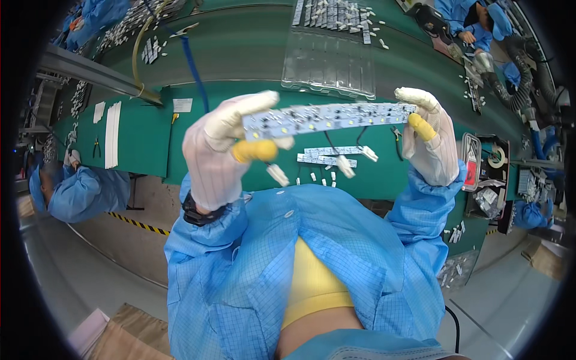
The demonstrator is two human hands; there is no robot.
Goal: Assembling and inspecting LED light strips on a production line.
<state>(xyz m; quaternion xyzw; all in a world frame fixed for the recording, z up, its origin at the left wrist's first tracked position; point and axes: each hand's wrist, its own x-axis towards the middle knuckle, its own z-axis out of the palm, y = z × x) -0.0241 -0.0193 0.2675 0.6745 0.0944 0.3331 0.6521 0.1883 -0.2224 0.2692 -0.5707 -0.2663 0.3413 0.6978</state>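
Observation:
My left hand [217,147], in a white glove with a yellow fingertip cover, grips the left end of a long LED circuit board panel [330,119]. At its right end, my right hand [433,141], gloved alike, pinches the edge between thumb and fingers. The panel is raised above the green table, tilted slightly up to the right, with small yellow LEDs on its face. White plug connectors [345,167] dangle below it on short dark wires. Beneath, more LED board strips [327,159] lie on the table, with several small white connectors near the table's front edge.
A clear plastic tray [327,69] with stacked boards stands beyond my hands. Pliers [397,143] lie beside my right hand; a red-lined box [471,163] is farther right. Long white strips [112,135] lie at left, near a co-worker in blue [90,189]. A metal bar [99,72] crosses upper left.

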